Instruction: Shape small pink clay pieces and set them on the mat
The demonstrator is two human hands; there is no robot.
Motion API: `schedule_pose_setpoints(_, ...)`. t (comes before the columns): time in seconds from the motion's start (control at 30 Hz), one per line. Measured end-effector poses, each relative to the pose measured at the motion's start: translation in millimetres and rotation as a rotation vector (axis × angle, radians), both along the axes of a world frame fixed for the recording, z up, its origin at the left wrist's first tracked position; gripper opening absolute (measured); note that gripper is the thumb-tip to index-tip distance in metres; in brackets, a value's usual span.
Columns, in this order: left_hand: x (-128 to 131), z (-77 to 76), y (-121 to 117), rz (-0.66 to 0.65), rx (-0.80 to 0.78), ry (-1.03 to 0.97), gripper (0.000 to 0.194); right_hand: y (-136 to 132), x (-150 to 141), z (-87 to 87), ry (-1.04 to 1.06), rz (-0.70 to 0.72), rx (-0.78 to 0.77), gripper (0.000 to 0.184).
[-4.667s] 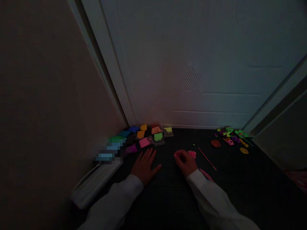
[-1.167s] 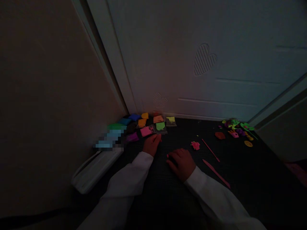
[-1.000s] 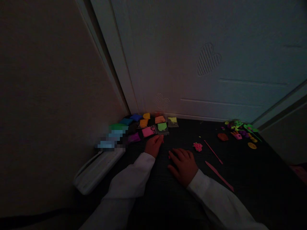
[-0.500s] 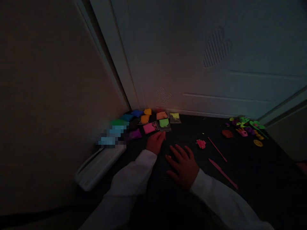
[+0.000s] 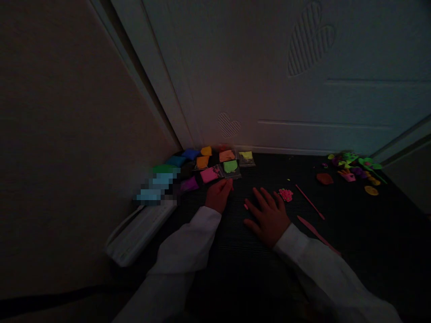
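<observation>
Fingers [image 5: 259,198] of the right hand [image 5: 270,220], curled over a small pink piece [image 5: 246,207] a second ago, now lie spread, leaving it loose beside them on the worktop [image 5: 235,233], while the left hand [image 5: 217,196] is pinched closed, on what one cannot tell.

Your left hand [image 5: 218,196]: curled; can't tell whether it pinches anything. Your right hand [image 5: 269,217]: palm hidden underneath. Pink bit [image 5: 246,207] just beside it, yellow speck [image 5: 288,180] beyond: too small to make out. Blue item [image 5: 163,181]: blurred into blocks. Bottom edge cuts your left sleeve [image 5: 183,246] and right sleeve [image 5: 326,264].
</observation>
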State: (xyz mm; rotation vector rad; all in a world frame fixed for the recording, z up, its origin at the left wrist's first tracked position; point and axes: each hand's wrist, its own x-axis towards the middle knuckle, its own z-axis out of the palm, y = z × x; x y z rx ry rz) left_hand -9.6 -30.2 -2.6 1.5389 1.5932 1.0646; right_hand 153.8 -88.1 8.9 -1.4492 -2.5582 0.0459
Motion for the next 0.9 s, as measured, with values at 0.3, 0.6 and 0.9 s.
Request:
schedule_pose_setpoints(0.3, -0.7, -0.6, 0.5, 0.01, -0.001, -0.006, 0.036, 1.3, -0.2, -1.2, -0.004, -0.007, 0.025, 0.049)
schedule_pose_setpoints(0.6, -0.8, 4.5, -1.6, -0.015, -0.001, -0.028, 0.035, 3.6, -2.5, -0.4, -0.005, 0.045, 0.015, 0.049)
schedule_pose_setpoints(0.9, -1.9, 8.8, -2.1, -0.028, -0.022, 0.018, 0.035, 2.9, -0.8, -3.7, 0.003, 0.079, -0.001, 0.05)
